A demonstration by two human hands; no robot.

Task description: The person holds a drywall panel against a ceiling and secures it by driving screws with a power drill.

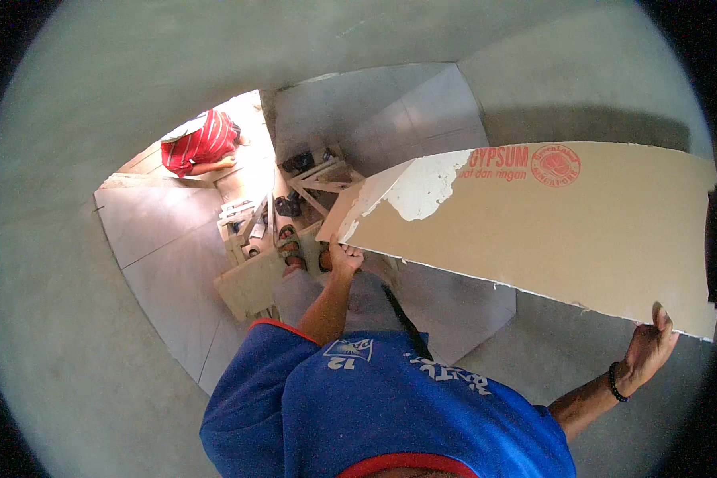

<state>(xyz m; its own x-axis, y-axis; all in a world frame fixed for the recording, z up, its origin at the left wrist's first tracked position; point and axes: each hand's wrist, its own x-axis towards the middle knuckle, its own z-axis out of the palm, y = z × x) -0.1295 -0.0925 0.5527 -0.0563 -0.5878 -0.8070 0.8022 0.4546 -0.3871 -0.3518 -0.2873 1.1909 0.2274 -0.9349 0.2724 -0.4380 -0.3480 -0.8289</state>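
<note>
A long piece of gypsum board (550, 231), brown-papered with red print, spans the right half of the view. Near its left end the paper is torn and white plaster shows. My left hand (345, 256) grips the lower edge close to the narrow left end, fingers curled round it. Farther right, my right hand (649, 344), with a dark bead bracelet at the wrist, holds the same edge near the right end, thumb against the brown face. The fingers behind the board are partly hidden.
My sandalled feet (289, 245) are on a wooden platform (248, 280) above a pale tiled floor (163, 275). Wooden framing (324, 182) and dark objects lie just ahead. Grey walls (48, 239) surround me. Beyond a bright doorway is a person in a red striped shirt (201, 145).
</note>
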